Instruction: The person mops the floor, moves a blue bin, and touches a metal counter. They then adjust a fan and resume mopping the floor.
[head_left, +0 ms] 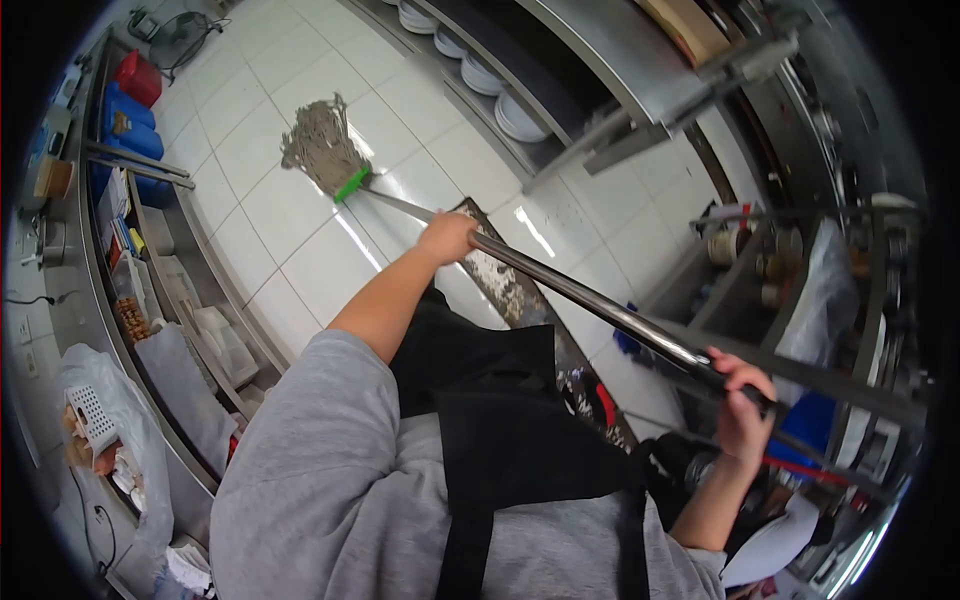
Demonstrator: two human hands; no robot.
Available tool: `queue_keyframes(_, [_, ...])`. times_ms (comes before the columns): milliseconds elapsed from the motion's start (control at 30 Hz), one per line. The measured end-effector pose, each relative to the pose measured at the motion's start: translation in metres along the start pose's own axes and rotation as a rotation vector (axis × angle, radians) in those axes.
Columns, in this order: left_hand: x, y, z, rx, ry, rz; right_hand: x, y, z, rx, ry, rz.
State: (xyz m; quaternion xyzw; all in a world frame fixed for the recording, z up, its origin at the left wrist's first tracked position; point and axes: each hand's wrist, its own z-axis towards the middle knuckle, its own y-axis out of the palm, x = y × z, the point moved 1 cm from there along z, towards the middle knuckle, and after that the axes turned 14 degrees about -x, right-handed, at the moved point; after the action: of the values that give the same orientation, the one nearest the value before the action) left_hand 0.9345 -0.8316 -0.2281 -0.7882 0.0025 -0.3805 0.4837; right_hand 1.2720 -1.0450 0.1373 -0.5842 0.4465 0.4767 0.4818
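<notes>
A string mop with a grey head (325,145) and a green clamp (352,184) rests on the white tiled floor (320,250). Its long metal handle (590,298) runs diagonally across in front of my body. Partway down the handle, toward the mop head, my left hand (447,238) is closed around the shaft. My right hand (743,405) grips the dark upper end of the same handle, at the right side. The mop strands lie spread out, pointing away from me.
Along the left runs a steel counter with shelves (190,290), blue containers (130,120), a red bin (138,78) and a fan (180,42). Stacked white plates (518,118) sit under the steel unit ahead. A dirty floor strip (505,285) passes beneath me. A metal rack (840,370) stands right.
</notes>
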Motion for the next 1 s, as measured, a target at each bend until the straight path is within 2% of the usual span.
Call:
queue_keyframes(33, [0.034, 0.006, -0.014, -0.118, 0.056, -0.039, -0.017, -0.015, -0.03, 0.017, 0.004, -0.034])
queue_keyframes(167, [0.123, 0.069, -0.062, -0.332, 0.38, -0.334, -0.097, -0.04, -0.141, 0.133, 0.026, -0.156])
queue_keyframes(200, [0.147, 0.069, -0.076, -0.469, 0.369, -0.299, -0.115, -0.045, -0.171, 0.127, 0.04, -0.209])
queue_keyframes(233, [0.164, 0.082, -0.086, -0.516, 0.432, -0.301, -0.132, -0.042, -0.195, 0.143, 0.007, -0.235])
queue_keyframes(267, [0.177, 0.095, -0.097, -0.569, 0.498, -0.303, -0.151, -0.037, -0.219, 0.03, -0.007, -0.265])
queue_keyframes(300, [0.189, 0.105, -0.11, -0.607, 0.58, -0.335, -0.168, -0.028, -0.244, 0.043, -0.023, -0.278])
queue_keyframes(333, [0.199, 0.113, -0.122, -0.643, 0.663, -0.37, -0.186, -0.026, -0.265, -0.042, -0.03, -0.162])
queue_keyframes(367, [0.206, 0.127, -0.133, -0.594, 0.737, -0.439, -0.21, -0.033, -0.306, 0.04, -0.073, -0.228])
queue_keyframes(400, [0.209, 0.144, -0.144, -0.622, 0.748, -0.449, -0.235, -0.024, -0.326, -0.003, -0.039, -0.264])
queue_keyframes(433, [0.21, 0.16, -0.154, -0.588, 0.75, -0.451, -0.248, 0.011, -0.309, 0.015, -0.016, -0.261])
queue_keyframes(500, [0.214, 0.178, -0.17, -0.558, 0.703, -0.491, -0.272, 0.097, -0.241, 0.337, -0.215, -0.725])
queue_keyframes(533, [0.211, 0.197, -0.179, -0.487, 0.649, -0.482, -0.315, 0.101, -0.265, 0.205, -0.086, -0.439])
queue_keyframes(600, [0.203, 0.223, -0.191, -0.468, 0.484, -0.406, -0.33, 0.124, -0.281, 0.155, -0.191, -0.323])
queue_keyframes(667, [0.205, 0.232, -0.201, -0.452, 0.456, -0.465, -0.319, 0.138, -0.299, 0.176, -0.295, -0.294])
queue_keyframes(733, [0.225, 0.218, -0.207, -0.485, 0.672, -0.502, -0.316, 0.145, -0.319, 0.224, -0.346, -0.291])
queue_keyframes(767, [0.238, 0.209, -0.211, -0.43, 0.721, -0.513, -0.318, 0.146, -0.331, 0.257, -0.363, -0.298])
queue_keyframes(867, [0.281, 0.167, -0.221, -0.423, 0.709, -0.438, -0.33, 0.141, -0.371, 0.388, -0.417, -0.332])
queue_keyframes(900, [0.295, 0.157, -0.224, -0.329, 0.764, -0.468, -0.337, 0.138, -0.388, 0.449, -0.433, -0.354])
queue_keyframes(1000, [0.332, 0.127, -0.233, -0.351, 0.799, -0.45, -0.37, 0.123, -0.451, 0.676, -0.49, -0.484])
